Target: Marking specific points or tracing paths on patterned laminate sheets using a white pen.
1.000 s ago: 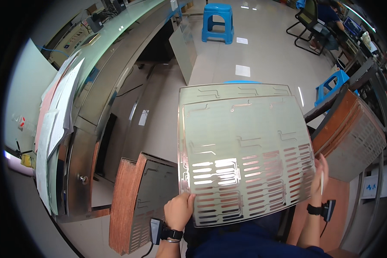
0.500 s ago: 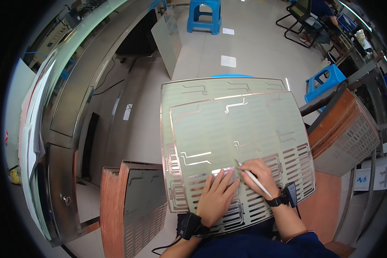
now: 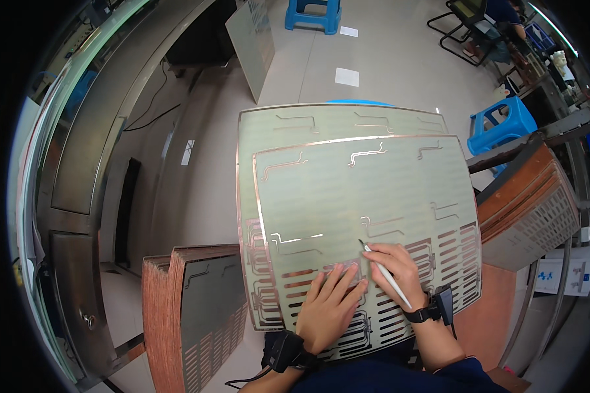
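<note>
The left hand [image 3: 328, 308] is lying open on the pale green copper-traced panel [image 3: 354, 196]; the right hand [image 3: 400, 272] is gripping a thin white pen-like tool [image 3: 383, 275]. Keeping the panel steady should be helping precise tip work.

- The big pale green sheet [image 3: 354, 203] on my lap filled the middle; its upper half lay bare for my hands to pass.
- A stack of copper-edged panels [image 3: 196, 314] stood close at my left, blocking that side.
- Another stack [image 3: 531, 209] crowded my right.
- The grey floor [image 3: 373, 59] beyond was open up to two blue stools [image 3: 313, 14].
</note>
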A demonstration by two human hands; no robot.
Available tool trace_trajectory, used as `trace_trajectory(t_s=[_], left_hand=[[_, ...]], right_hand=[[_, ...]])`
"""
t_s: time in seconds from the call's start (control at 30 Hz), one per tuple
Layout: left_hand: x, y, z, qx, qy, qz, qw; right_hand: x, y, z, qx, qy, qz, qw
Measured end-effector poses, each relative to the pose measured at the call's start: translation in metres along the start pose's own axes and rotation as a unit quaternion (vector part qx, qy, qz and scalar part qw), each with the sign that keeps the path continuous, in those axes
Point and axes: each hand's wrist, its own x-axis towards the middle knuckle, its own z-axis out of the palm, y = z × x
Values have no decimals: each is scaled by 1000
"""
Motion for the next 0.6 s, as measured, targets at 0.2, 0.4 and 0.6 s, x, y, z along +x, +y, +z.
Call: trace_trajectory(t_s=[0.2, 0.4, 0.6], left_hand=[[0, 0, 0, -6, 5, -1, 1000], [0, 0, -1, -9, 9, 2, 1000], [0, 0, -1, -10, 15, 2, 1000]], right_hand=[[1, 2, -1, 21, 2, -1, 1000], [2, -3, -1, 26, 3, 23, 999], [2, -4, -3, 28, -7, 18, 999]])
